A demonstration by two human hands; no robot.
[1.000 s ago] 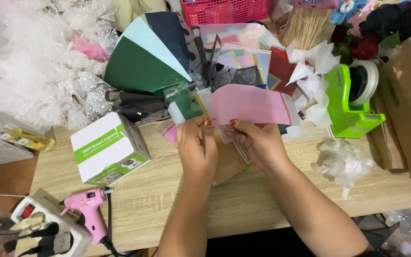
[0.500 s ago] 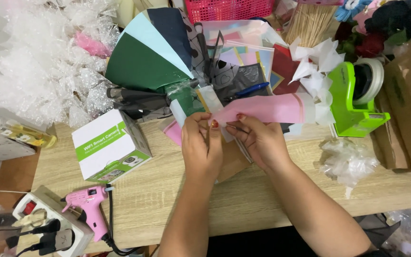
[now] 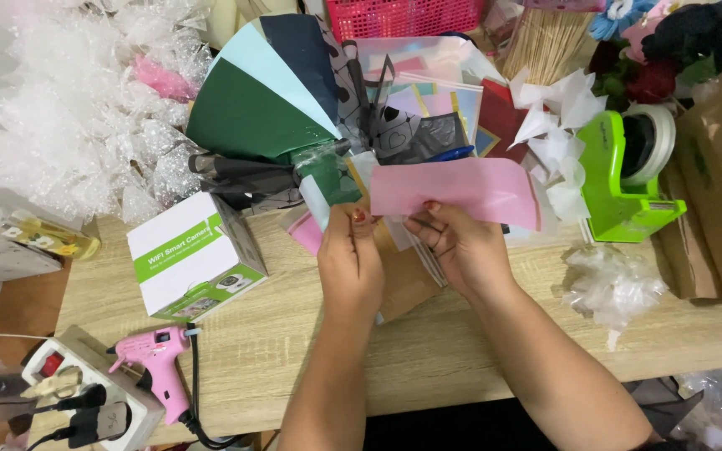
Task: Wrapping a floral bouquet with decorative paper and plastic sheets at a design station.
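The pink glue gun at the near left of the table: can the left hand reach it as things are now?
Probably yes, once free. The pink glue gun lies uncovered, with bare table between, but the left hand pinches the pink paper.

My light wooden table fills most of what I see under soft, even light; left of the table shows reddish-brown floor, below its front edge only dark shadow
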